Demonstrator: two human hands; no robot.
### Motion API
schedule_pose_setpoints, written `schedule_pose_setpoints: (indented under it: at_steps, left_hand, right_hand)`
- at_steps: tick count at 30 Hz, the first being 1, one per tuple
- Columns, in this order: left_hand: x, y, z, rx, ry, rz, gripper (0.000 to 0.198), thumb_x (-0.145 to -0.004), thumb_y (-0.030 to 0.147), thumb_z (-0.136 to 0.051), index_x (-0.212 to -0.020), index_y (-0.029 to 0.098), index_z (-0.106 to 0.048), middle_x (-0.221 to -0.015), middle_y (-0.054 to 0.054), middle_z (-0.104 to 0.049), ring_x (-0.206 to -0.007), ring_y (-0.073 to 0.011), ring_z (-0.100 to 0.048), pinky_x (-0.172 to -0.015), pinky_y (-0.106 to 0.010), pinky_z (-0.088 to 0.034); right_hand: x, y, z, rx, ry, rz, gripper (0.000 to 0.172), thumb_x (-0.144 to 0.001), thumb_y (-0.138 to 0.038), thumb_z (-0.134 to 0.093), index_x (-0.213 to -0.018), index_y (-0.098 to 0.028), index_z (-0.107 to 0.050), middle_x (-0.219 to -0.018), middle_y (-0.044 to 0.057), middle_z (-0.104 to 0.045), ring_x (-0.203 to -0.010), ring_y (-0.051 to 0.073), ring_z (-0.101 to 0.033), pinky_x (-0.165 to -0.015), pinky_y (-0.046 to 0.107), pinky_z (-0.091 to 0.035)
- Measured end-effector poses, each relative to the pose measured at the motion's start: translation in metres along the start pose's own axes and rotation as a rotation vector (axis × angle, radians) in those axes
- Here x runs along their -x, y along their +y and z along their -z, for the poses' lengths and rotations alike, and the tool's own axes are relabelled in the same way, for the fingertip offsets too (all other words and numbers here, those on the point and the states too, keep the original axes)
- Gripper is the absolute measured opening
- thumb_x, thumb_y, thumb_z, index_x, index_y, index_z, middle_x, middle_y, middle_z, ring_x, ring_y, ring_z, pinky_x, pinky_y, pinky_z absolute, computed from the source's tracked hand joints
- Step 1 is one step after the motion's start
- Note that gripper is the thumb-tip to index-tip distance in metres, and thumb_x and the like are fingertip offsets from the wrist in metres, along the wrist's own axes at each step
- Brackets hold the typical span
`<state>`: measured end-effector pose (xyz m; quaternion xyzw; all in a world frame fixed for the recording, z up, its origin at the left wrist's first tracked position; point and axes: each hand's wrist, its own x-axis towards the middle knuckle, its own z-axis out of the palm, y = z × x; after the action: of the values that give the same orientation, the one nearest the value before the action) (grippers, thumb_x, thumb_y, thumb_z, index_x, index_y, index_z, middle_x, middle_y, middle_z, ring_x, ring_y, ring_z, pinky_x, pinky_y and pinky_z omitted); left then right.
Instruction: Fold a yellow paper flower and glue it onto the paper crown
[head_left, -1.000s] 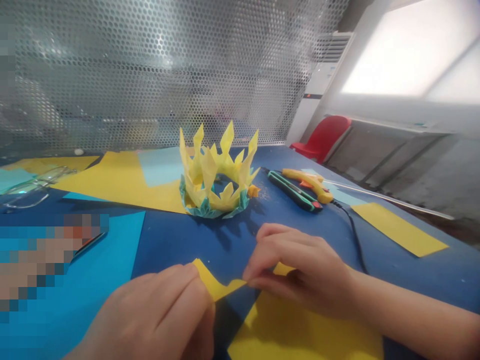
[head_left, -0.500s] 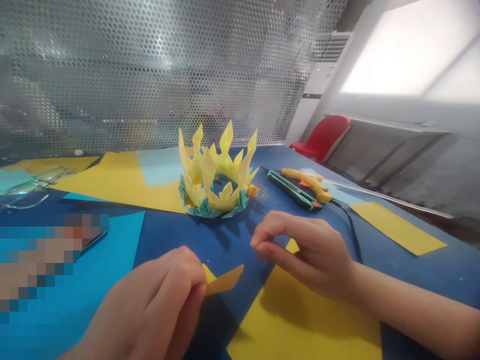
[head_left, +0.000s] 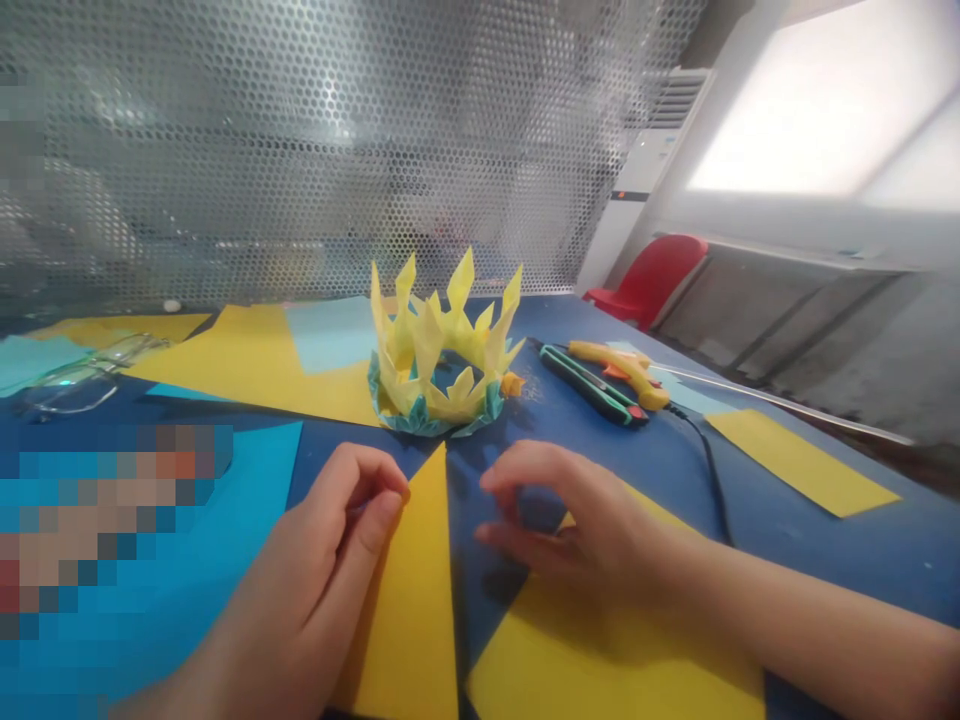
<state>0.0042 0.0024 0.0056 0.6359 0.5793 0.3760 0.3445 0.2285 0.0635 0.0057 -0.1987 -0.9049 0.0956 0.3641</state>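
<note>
On the blue table (head_left: pixel 825 560) close in front of me, as the head camera sees it, my left hand (head_left: pixel 322 580) pinches the left edge of a yellow paper piece (head_left: pixel 420 600) between thumb and forefinger. That piece is a long triangle. Its tip points away from me toward the paper crown (head_left: pixel 442 350), and its wide end runs out of the bottom of the picture. It lies between my two hands, just beside a cyan sheet (head_left: pixel 247 480) on its left.

My right hand (head_left: pixel 577 530) is loosely open and holds nothing. The fingers are curled and the thumb sits apart below them. They hover near the right edge of the triangle, and I cannot tell whether the fingertips touch the table. My wrist lies over a larger yellow sheet (head_left: pixel 600 670).

Farther back, the crown stands upright, with yellow spikes above a teal base. Part of it rests on a big yellow sheet (head_left: pixel 255 360), next to a pale blue sheet (head_left: pixel 330 330). To its right lie a green utility knife (head_left: pixel 592 385) and a yellow glue gun (head_left: pixel 622 368), side by side. A black cable (head_left: pixel 709 460) runs from the gun toward me. Right of them are a yellow strip (head_left: pixel 802 460) and a metal ruler (head_left: pixel 787 402). A perforated metal screen (head_left: pixel 300 150) closes off the back of the table, with a red chair (head_left: pixel 652 275) past its right end.
</note>
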Motion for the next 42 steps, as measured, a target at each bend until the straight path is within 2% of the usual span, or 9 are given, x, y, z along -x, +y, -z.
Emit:
schedule_pose_setpoints:
  at_steps: [5,10,15,18,23,28,32,37,42]
  left_hand:
    - [-0.003,-0.006,-0.001,0.109,-0.070,0.012,0.023,-0.096,0.045,-0.046,-0.093,0.026,-0.060,-0.088,-0.002,-0.066,-0.083,-0.0207,-0.064,-0.065,-0.024,-0.054]
    - [-0.003,-0.006,-0.005,0.316,-0.115,0.042,0.016,-0.094,0.038,-0.054,-0.086,0.026,-0.062,-0.081,0.003,-0.061,-0.072,-0.0155,-0.058,-0.064,-0.021,-0.049]
    - [-0.007,0.000,-0.002,0.534,-0.191,0.187,0.011,-0.089,0.032,-0.063,-0.083,0.023,-0.063,-0.080,0.003,-0.061,-0.077,-0.0150,-0.055,-0.068,-0.020,-0.046]
    - [-0.008,0.004,0.000,0.597,-0.275,0.240,0.018,-0.088,0.037,-0.065,-0.080,0.022,-0.063,-0.073,0.003,-0.061,-0.070,-0.0148,-0.055,-0.062,-0.020,-0.045]
    - [-0.008,0.004,0.004,0.664,-0.372,0.273,0.034,-0.091,0.051,-0.056,-0.083,0.020,-0.067,-0.069,0.002,-0.061,-0.064,-0.0143,-0.057,-0.058,-0.021,-0.047]
    - [-0.009,0.001,0.005,0.743,-0.414,0.253,0.054,-0.081,0.067,-0.061,-0.106,0.019,-0.064,-0.085,-0.005,-0.069,-0.067,-0.0182,-0.063,-0.052,-0.024,-0.051]
    - [-0.010,0.001,0.006,0.791,-0.412,0.276,0.065,-0.072,0.064,-0.075,-0.119,0.022,-0.058,-0.092,-0.005,-0.071,-0.066,-0.0184,-0.068,-0.052,-0.025,-0.055]
    - [-0.009,0.000,0.005,0.842,-0.337,0.321,0.062,-0.082,0.068,-0.061,-0.122,0.021,-0.061,-0.066,-0.003,-0.073,-0.059,-0.0210,-0.071,-0.055,-0.028,-0.056]
    - [-0.008,0.004,0.005,0.890,-0.059,0.449,0.042,-0.085,0.044,-0.071,-0.122,0.024,-0.067,-0.109,-0.005,-0.080,-0.099,-0.0280,-0.075,-0.081,-0.034,-0.059]
  right_hand:
    - [-0.006,-0.017,0.002,0.200,-0.127,0.366,0.013,-0.101,-0.019,-0.051,-0.099,-0.017,-0.064,-0.073,0.002,-0.066,-0.064,0.014,-0.059,-0.064,0.029,-0.051]
    - [-0.006,-0.028,-0.003,0.227,-0.085,0.494,0.016,-0.093,-0.010,-0.056,-0.097,-0.017,-0.069,-0.072,0.002,-0.068,-0.059,0.015,-0.056,-0.057,0.030,-0.051]
    - [-0.009,-0.031,-0.004,0.199,-0.007,0.481,0.016,-0.090,-0.006,-0.058,-0.097,-0.017,-0.069,-0.077,0.003,-0.067,-0.066,0.016,-0.058,-0.061,0.030,-0.051]
    - [-0.013,-0.031,-0.004,0.213,-0.039,0.388,0.020,-0.098,-0.011,-0.051,-0.091,-0.015,-0.070,-0.080,0.004,-0.067,-0.068,0.014,-0.059,-0.063,0.027,-0.049]
    - [-0.014,-0.022,-0.015,0.193,0.059,0.246,0.025,-0.103,-0.024,-0.050,-0.088,-0.017,-0.070,-0.087,0.004,-0.062,-0.073,0.011,-0.062,-0.069,0.023,-0.051]
    - [-0.015,-0.012,-0.024,0.153,0.121,0.094,0.029,-0.103,-0.024,-0.047,-0.090,-0.017,-0.072,-0.093,0.006,-0.059,-0.076,0.012,-0.063,-0.069,0.022,-0.054]
    - [-0.017,-0.012,-0.019,0.125,0.115,0.107,0.030,-0.104,-0.020,-0.043,-0.099,-0.019,-0.073,-0.088,0.004,-0.059,-0.072,0.011,-0.061,-0.066,0.020,-0.053]
    - [-0.015,-0.013,-0.006,0.101,0.113,0.181,0.030,-0.106,-0.019,-0.039,-0.111,-0.018,-0.068,-0.086,0.004,-0.065,-0.075,0.012,-0.063,-0.070,0.021,-0.052]
    - [-0.018,-0.012,0.002,0.088,0.059,0.249,0.019,-0.099,-0.013,-0.049,-0.087,-0.020,-0.063,-0.081,0.003,-0.064,-0.070,0.011,-0.060,-0.069,0.024,-0.050]
